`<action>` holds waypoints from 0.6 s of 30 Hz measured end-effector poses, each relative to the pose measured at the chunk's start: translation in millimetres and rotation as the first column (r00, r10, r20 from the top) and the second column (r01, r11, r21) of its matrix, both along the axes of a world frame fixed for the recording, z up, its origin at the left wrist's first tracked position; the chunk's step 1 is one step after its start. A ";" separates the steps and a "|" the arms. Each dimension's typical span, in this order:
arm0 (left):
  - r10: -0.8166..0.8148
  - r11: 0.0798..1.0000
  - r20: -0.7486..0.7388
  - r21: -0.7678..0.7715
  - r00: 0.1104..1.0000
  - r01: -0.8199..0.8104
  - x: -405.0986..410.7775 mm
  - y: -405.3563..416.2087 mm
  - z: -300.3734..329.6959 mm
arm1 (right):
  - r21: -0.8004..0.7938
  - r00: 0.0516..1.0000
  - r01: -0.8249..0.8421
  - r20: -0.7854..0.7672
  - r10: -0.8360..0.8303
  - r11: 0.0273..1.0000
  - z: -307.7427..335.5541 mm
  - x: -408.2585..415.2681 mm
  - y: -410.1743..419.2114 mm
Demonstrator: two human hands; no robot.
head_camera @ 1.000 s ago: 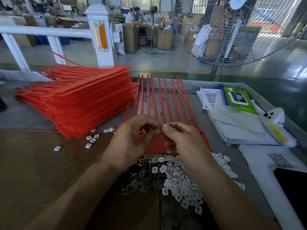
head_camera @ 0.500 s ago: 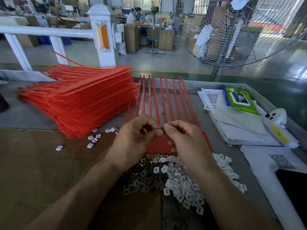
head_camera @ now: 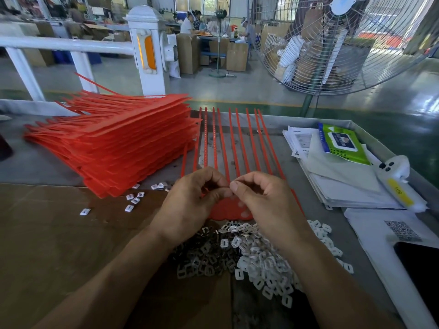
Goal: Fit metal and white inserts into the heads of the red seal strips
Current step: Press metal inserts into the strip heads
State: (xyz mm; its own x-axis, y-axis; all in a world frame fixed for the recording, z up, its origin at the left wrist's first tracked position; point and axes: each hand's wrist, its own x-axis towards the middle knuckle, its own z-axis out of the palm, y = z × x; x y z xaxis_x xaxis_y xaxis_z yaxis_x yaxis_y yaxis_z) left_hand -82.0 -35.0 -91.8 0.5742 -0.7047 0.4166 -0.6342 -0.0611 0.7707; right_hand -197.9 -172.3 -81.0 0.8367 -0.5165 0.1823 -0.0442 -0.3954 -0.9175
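Both hands [head_camera: 190, 200] [head_camera: 266, 203] stay pinching over nine strips [head_camera: 234, 143].

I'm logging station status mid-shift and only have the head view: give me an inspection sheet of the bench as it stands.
Surface: grey metal bench, brown cardboard sheet on its left part.
Job's things: row of red seal strips under the hands; tall stack of red seal strips at left; pile of metal and white inserts in front; a few loose inserts by the stack.
Clutter: papers, green wet-wipes pack, white handheld device, dark phone.
Grips: left hand and right hand pinch together over the strip heads; what they pinch is hidden.
Cables: nothing seen.
Surroundings: pedestal fan, white railing, seated workers behind.
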 end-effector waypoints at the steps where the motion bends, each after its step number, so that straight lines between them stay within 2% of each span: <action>1: -0.006 1.000 -0.009 -0.002 1.000 0.006 -0.5 0.1 0.3 | -0.009 1.000 -0.004 -0.014 0.004 1.000 -1.0 0.5 -0.2; 5: 0.061 0.994 0.000 0.088 0.998 -0.061 1.9 -0.1 0.8 | -0.102 0.993 0.105 -0.043 -0.110 0.989 -3.5 6.0 -7.5; 9: 0.161 0.942 0.218 0.257 0.963 -0.216 8.4 5.2 0.1 | -0.158 0.959 0.222 -0.144 -0.245 0.962 -8.9 13.0 -23.5; 18: 0.219 0.894 0.305 0.318 0.927 -0.316 10.4 7.6 -2.7 | -0.279 0.931 0.242 -0.203 -0.303 0.929 -19.6 25.4 -33.0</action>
State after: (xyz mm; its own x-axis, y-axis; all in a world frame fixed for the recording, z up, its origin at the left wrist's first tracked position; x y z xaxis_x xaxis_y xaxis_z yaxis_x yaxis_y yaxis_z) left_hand -71.7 -27.5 -94.5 0.6699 -0.6673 0.3255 -0.7253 -0.4944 0.4790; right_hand -172.6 -205.4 -100.6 0.7036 -0.6957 0.1449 -0.3878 -0.5467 -0.7421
